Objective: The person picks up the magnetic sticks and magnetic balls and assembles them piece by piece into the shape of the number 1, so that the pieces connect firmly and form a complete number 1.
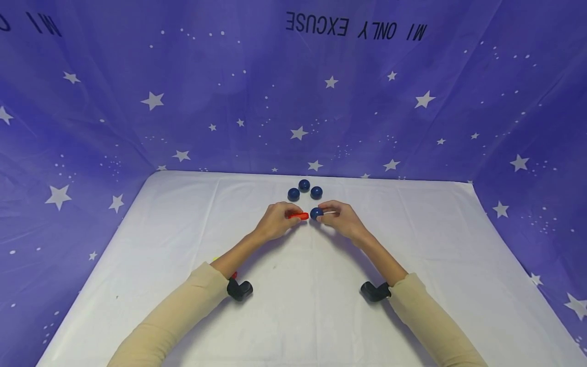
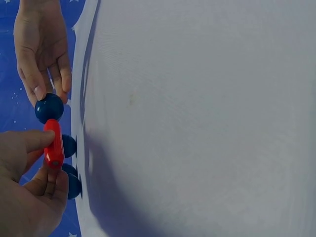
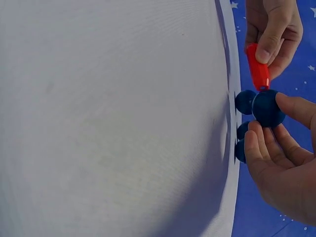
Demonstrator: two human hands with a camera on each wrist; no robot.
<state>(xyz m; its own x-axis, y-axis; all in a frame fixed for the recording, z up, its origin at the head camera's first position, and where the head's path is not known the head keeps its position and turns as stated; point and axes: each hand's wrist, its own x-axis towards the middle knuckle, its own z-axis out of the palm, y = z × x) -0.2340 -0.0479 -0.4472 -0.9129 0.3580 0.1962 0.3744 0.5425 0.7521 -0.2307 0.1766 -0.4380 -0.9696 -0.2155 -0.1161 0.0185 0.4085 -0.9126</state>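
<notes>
My left hand [image 1: 275,220] pinches a short red plastic stick [image 1: 299,216] between thumb and fingers, its far end pointing right. A glossy blue ball [image 1: 316,213] is held by the thumb and fingertips of my right hand [image 1: 341,219]. Stick and ball face each other end-on above the table; in the right wrist view the red stick [image 3: 258,68] meets or nearly meets the blue ball [image 3: 268,108], and whether they touch I cannot tell. Just beyond the hands, three more blue balls sit on the cloth: one at left [image 1: 293,194], one behind [image 1: 304,185], one at right [image 1: 316,192].
A white cloth [image 1: 293,306] covers the table. Small yellow and red pieces [image 1: 234,275] show partly from under the left forearm. Black wrist-worn devices [image 1: 240,290] hang at both cuffs. Purple star-printed curtains [image 1: 293,102] stand behind and on both sides.
</notes>
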